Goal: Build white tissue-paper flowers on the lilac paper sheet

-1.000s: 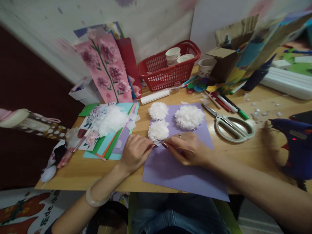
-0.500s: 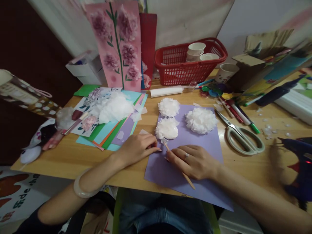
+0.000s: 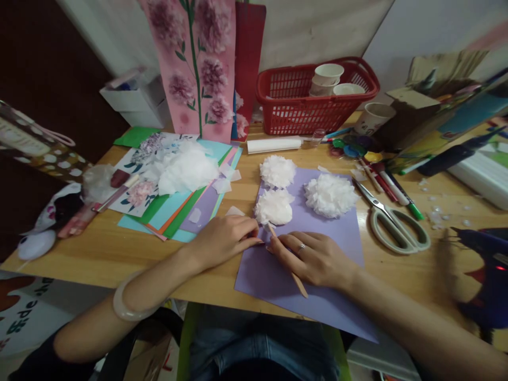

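A purple paper sheet (image 3: pixel 317 296) lies on the wooden table (image 3: pixel 99 254). Three white tissue flowers rest on its far part: one at the back left (image 3: pixel 277 170), one in front of it (image 3: pixel 273 206), and a bigger one to the right (image 3: pixel 330 194). My right hand (image 3: pixel 315 257) lies on the sheet with its fingers closed on a thin wooden stick (image 3: pixel 297 281), the tip just below the near flower. My left hand (image 3: pixel 224 238) rests at the sheet's left edge, fingertips pinched together close to the stick's tip. What they pinch is too small to make out.
Scissors (image 3: pixel 392 225) and markers (image 3: pixel 391 185) lie right of the sheet; a blue glue gun (image 3: pixel 490 264) stands at the right edge. A red basket (image 3: pixel 313 103) with paper cups stands at the back. Coloured paper with loose white tissue (image 3: pixel 186 169) lies to the left, by a pink flower board (image 3: pixel 198 69).
The view shifted and tilted down. My right hand has gone from pinching at the near flower with the left hand to lying flatter on the purple sheet with the stick angled toward me.
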Tool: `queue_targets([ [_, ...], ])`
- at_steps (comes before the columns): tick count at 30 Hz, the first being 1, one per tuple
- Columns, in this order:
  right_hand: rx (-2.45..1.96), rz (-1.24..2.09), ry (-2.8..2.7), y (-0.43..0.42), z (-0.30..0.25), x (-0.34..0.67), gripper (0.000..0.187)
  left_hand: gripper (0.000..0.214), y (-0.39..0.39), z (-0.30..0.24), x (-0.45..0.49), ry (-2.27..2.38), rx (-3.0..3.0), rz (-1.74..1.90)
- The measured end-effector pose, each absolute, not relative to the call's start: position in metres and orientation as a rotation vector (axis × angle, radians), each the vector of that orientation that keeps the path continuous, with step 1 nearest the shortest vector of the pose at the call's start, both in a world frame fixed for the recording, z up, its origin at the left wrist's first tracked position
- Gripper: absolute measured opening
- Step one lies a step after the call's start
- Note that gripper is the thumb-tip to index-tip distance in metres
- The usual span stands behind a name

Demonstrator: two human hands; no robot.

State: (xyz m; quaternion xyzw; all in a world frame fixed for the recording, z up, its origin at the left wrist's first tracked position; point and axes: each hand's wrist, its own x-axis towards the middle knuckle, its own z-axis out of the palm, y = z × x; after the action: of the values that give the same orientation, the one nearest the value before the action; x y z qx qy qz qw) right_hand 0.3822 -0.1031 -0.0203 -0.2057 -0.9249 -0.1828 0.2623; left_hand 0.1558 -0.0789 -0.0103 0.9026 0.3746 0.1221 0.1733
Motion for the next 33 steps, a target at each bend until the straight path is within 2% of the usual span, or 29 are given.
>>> queue_targets([
  [14,-0.382,-0.224,-2.417,-0.108,-0.017,0.386,0.014,0.016,-0.081,-0.005,0.153,1.099,2.391,0.351],
  [17,-0.400,-0.191,-2.404,-0.108,-0.016,0.387,0.017,0.010,-0.073,0.004,0.138,1.232,2.282,0.454],
  [21,-0.436,-0.173,-2.369,-0.105,-0.017,0.390,0.020,0.015,-0.053,0.022,0.114,1.542,2.275,0.663],
  [28,-0.501,-0.104,-2.332,-0.102,-0.014,0.394,0.016,0.020,-0.039,0.011,0.119,1.443,2.350,0.468],
  [33,-0.515,-0.047,-2.298,-0.104,-0.009,0.393,0.017,0.015,-0.035,0.001,0.124,1.366,2.339,0.351],
])
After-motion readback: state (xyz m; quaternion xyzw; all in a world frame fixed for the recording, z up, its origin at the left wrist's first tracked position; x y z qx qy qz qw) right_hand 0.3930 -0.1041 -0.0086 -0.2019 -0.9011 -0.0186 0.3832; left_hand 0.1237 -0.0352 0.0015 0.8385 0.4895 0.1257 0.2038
